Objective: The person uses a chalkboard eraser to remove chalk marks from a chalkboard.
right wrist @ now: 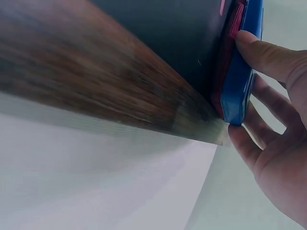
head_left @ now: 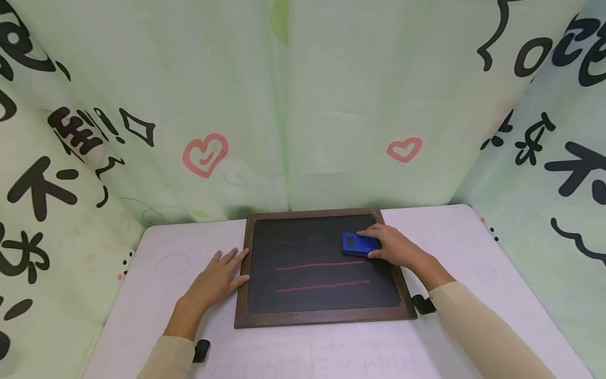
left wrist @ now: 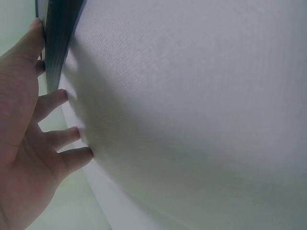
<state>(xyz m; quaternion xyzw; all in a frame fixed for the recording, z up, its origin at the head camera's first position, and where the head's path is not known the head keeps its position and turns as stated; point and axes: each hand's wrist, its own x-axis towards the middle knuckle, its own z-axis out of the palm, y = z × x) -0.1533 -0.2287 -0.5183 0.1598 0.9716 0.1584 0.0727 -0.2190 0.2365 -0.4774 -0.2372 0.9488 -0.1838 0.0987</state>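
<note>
A wood-framed chalkboard lies on the white table, with two pink lines drawn across its dark surface. My right hand grips a blue board eraser by its right end, over the upper right of the board. In the right wrist view the thumb lies along one side of the eraser and fingers are on the other; its reddish felt faces the board. My left hand rests with spread fingers at the left side of the frame, thumb and fingertips touching the wood.
The white table extends around the board, with faint lettering near its front. Pale green curtains with black characters and red hearts hang behind and at both sides. Black straps show at both wrists.
</note>
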